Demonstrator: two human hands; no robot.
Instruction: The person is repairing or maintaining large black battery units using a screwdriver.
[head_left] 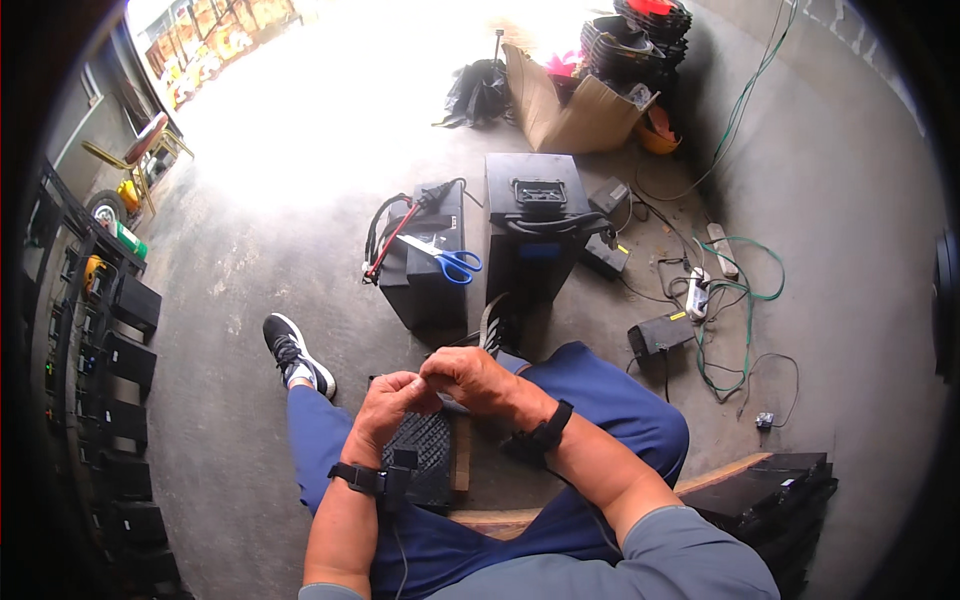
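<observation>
My left hand (392, 408) and my right hand (468, 380) meet in front of me above my lap. Their fingers are pinched together at the tips, and whatever is between them is too small or hidden to make out. Below the hands, between my legs, lies a black textured panel (425, 452). Just beyond them stand two black box-shaped units. The left black box (425, 300) carries scissors (455, 264) with blue handles and a bundle of black and red cables (385, 245). On the taller black box (530, 172) there is a handle and thick black cable.
To the right lie power strips (697, 293), a tangled green cord (752, 330) and black adapter-like boxes (660, 335). A cardboard box (570, 115) and stacked black containers (640, 50) stand at the back. A rack of black units (125, 420) lines the left; flat black panels (760, 490) lie near right.
</observation>
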